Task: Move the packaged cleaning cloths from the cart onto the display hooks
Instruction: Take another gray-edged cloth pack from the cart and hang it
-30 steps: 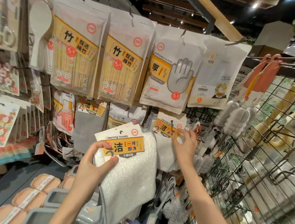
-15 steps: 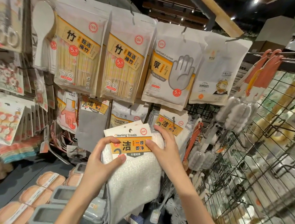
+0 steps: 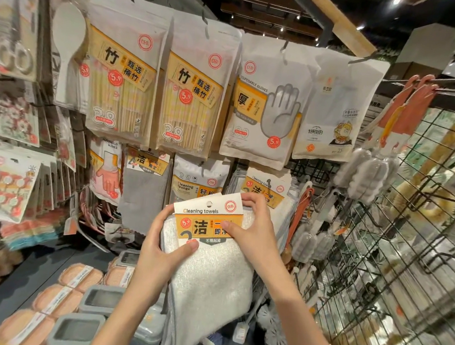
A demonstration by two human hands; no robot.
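Lower centre of the frame: both hands hold one pack of cleaning towels [image 3: 207, 267] in front of the display. The left hand [image 3: 156, 251] grips the pack's left edge, thumb across the cloth face, fingers behind, bearing the weight. The right hand [image 3: 254, 229] pinches the header card [image 3: 208, 216] at its right side, thumb on the label, apparently to steady the card's hang hole for threading. The pack hangs upright, long axis vertical, card uppermost, printed face toward the viewer. Just behind, centre right, matching hung towel packs [image 3: 267, 189] mark the likely target hook; the hook itself is hidden.
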